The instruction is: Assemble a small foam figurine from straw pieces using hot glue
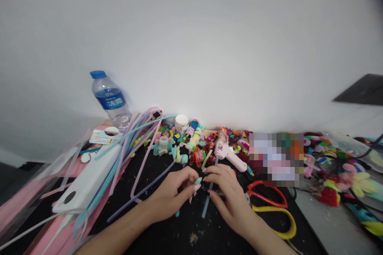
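My left hand (176,187) is closed, its thumb and fingers pinching a small light-blue piece of fuzzy pipe cleaner (198,181). Close on its right is my right hand (227,193), fingers curved and thumb apart from them; its fingertips come up to the blue piece, and whether they touch it I cannot tell. Under the right fingers runs a translucent glue stick (205,209), which sticks out of a pale pink glue gun (229,155) lying just beyond. Scissors (267,193) with one red and one yellow handle loop lie beside the right hand, their blades mostly hidden.
Long pastel pipe cleaners (128,139) lie over a white power strip (89,179) at left, near a water bottle (110,99). A white cup (181,123) and several colourful fuzzy figures (164,143) line the wall. The black work surface (167,237) is in front.
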The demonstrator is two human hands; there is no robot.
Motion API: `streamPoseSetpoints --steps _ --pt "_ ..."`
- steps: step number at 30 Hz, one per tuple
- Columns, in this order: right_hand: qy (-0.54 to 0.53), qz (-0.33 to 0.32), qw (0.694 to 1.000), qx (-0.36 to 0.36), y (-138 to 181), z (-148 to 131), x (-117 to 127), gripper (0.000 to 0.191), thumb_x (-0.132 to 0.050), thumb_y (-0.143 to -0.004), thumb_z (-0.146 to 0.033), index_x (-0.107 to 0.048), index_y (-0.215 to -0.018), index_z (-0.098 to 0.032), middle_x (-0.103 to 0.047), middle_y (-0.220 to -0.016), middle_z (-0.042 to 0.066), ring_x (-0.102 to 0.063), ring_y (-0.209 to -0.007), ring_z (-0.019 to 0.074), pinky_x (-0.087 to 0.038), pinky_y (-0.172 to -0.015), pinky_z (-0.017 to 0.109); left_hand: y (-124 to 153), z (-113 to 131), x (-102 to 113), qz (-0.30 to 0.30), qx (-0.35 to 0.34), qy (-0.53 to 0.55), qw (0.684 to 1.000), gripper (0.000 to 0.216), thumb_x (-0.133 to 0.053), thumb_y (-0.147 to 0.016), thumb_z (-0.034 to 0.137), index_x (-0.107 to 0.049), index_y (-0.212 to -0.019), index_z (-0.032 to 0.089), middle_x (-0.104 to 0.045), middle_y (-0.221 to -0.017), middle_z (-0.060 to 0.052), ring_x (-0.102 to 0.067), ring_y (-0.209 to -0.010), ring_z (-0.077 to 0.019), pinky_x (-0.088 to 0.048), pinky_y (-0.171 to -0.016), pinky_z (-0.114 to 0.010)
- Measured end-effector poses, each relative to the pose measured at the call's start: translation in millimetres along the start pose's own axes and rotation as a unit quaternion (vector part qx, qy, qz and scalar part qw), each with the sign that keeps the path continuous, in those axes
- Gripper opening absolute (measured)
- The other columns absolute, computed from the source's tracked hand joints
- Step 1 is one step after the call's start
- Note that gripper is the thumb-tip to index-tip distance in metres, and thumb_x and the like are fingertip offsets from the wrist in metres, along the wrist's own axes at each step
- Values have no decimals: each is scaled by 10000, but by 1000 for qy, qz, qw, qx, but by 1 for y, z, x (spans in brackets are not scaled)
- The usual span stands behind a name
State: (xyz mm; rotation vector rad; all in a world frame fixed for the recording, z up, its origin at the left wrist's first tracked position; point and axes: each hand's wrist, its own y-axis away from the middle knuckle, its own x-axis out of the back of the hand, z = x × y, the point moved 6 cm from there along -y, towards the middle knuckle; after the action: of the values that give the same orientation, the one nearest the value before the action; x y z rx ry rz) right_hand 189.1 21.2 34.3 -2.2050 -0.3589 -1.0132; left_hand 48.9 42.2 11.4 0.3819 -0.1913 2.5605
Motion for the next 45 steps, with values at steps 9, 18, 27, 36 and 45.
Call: streamPoseSetpoints --steps 9,18,27,36,45 --pt "8 5 1000 26 -2 -6 0 127 -464 -874 -101 -540 -909 -196 -559 -1094 85 -486 -1056 214 -428 -886 366 -2 4 -1 -23 -17 -70 997 106 -563 -823 167 -608 -729 149 -550 -640 46 -498 -606 -93 -367 -598 -193" --pt "21 34 999 17 1 -6 6 161 -449 -865 -93 -565 -922 -189 -539 -1103 109 -526 -1015 207 -480 -828 350 -4 4 2 -21 11 -43 999 257 -496 -877 243 -643 -689 148 -594 -614 24 -547 -593 -107 -406 -624 -215" --pt "42 50 997 52 0 -15 9 183 -464 -842 -62 -591 -916 -172 -556 -1089 124 -545 -1001 205 -503 -809 350 -3 -6 7 40 51 21 998 273 -489 -871 292 -589 -674 131 -578 -583 4 -499 -504 -96 -382 -499 -202" --pt "32 79 996 21 2 -4 8 176 -453 -866 -79 -565 -961 -176 -533 -1077 125 -539 -1013 211 -509 -817 365 -5 -10 -2 -19 64 132 989 235 -530 -850 334 -582 -760 122 -599 -651 -2 -476 -471 -70 -400 -483 -201" --pt "32 73 997 13 3 -3 7 243 -454 -860 -73 -565 -1044 -187 -525 -1108 125 -526 -1036 221 -504 -830 382 -6 -18 9 49 67 137 987 286 -536 -847 375 -558 -708 127 -563 -605 12 -465 -472 -75 -391 -482 -204"
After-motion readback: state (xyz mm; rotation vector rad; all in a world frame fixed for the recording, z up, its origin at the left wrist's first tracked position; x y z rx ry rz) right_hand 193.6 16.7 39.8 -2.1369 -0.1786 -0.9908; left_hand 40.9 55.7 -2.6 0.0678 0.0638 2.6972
